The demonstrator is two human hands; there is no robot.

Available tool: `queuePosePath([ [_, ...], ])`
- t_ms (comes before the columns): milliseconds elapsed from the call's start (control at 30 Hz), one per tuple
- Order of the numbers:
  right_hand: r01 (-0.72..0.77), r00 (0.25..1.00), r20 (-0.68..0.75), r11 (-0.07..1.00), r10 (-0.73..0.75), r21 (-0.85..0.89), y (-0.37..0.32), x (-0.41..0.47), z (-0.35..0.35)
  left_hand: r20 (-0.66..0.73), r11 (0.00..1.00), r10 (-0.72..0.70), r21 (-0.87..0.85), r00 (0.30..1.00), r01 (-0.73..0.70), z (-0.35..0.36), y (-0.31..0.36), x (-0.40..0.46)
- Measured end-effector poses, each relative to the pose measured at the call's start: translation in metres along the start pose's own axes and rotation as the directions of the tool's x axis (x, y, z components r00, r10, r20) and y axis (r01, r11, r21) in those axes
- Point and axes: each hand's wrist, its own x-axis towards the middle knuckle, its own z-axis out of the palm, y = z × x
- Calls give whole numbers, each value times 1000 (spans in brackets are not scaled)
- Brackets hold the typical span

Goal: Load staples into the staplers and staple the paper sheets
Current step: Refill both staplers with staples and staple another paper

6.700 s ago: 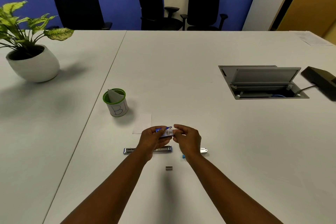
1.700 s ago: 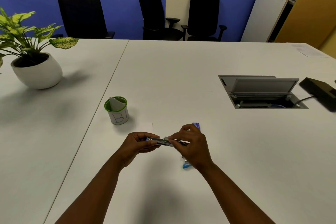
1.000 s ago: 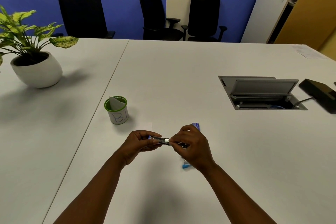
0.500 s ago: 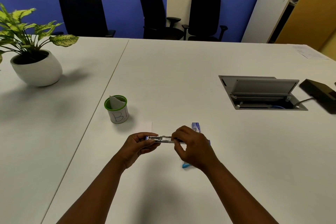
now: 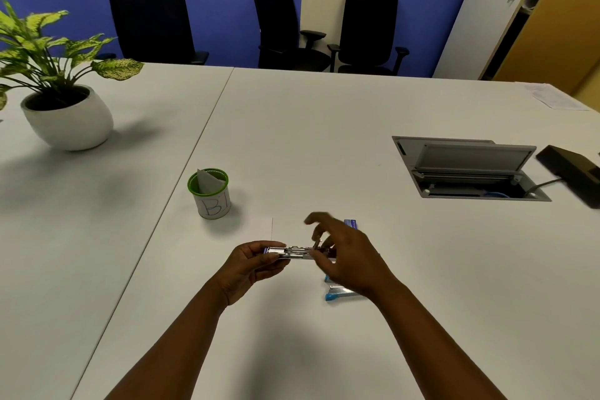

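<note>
The left hand [image 5: 250, 265] grips one end of a metal stapler [image 5: 293, 253], thumb on top and fingers curled beneath it, holding it just above the table [image 5: 324, 140]. The right hand [image 5: 349, 258] is at the stapler's other end; its index finger is lifted and blurred, the other fingers are loosely bent over the metal, and whether they pinch it cannot be told. The stapler's long axis runs left to right across the view, roughly level, with a blue-tipped end showing at the left fingers. Under the right wrist a second stapler [image 5: 339, 293] with light blue ends lies on the table, partly hidden. Just beyond the right hand sits a small blue box [image 5: 350, 223], its print too small to read. A sheet of white paper [image 5: 259, 229] lies flat beyond the left hand. Farther left stands a cup [image 5: 211, 196] with a green rim, a folded slip inside and "B1" handwritten on it.
</note>
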Motion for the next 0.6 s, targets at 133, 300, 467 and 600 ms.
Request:
queuePosePath([
  [133,-101,989,-78,965,123,244,6,1,-3,-22,999,-9,44,1000,10,1,4,1],
  [300,-70,989,-111,969,98,235,2,0,5,-14,996,-8,93,1000,9,9,6,3],
  [467,41,998,56,997,-38,-62,2,1,9,-6,991,-6,133,1000,7,11,0,2],
  [600,137,978,188,961,-93,-240,0,6,11,-26,990,-12,138,1000,15,12,-3,2],
])
